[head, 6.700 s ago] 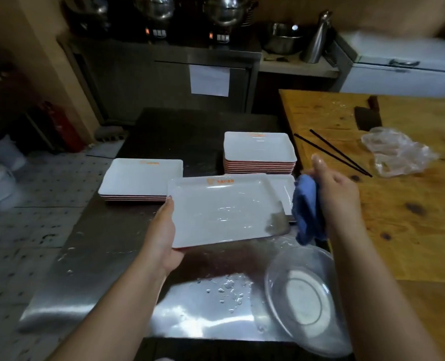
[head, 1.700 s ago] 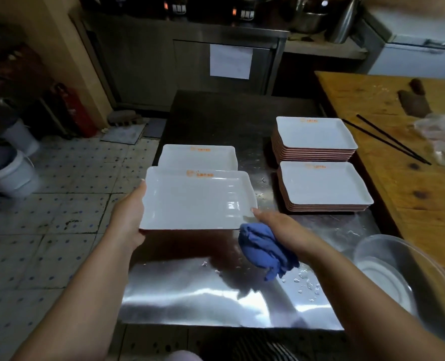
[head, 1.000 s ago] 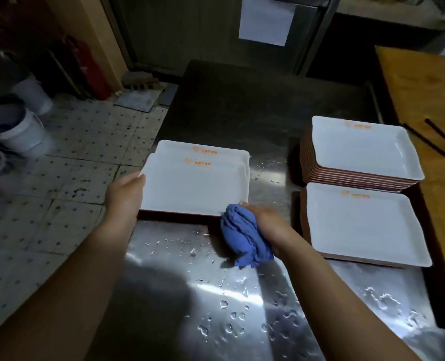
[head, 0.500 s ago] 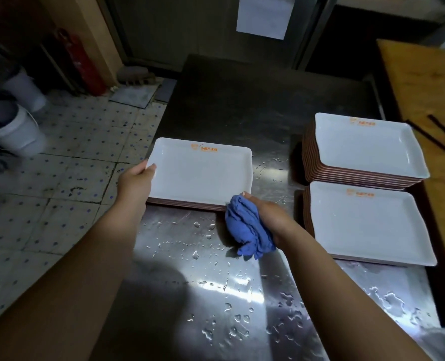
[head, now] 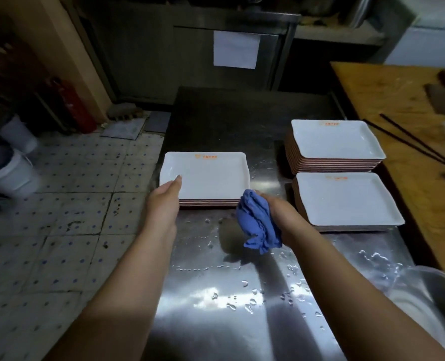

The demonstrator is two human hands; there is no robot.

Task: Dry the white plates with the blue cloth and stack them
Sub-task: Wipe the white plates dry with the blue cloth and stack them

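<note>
**Operator:** Looking down now, I'm seeing my left hand (head: 164, 198) with fingers straight and together, resting at the near-left rim of the top white rectangular plate (head: 205, 177), which is lying on the short left stack at the left edge of the wet stainless steel table (head: 232, 295). My right hand (head: 281, 214) is clutching the bunched blue cloth (head: 258, 225), fingers curled round it, just off the stack's near-right corner.

**Spotter:** How are you expecting the plates to handle?

**Operator:** I'm judging them stiff, glossy and breakable, slippery while wet, so I'm favouring the raised rims on two opposite sides. The cloth is soft and hanging limp.

**Spotter:** Room?

**Operator:** The left stack is sitting close to the table's left drop-off. To the right, the far tall stack (head: 333, 142) and near stack (head: 344, 199) are standing well apart from it, leaving an open wet lane between.
</note>
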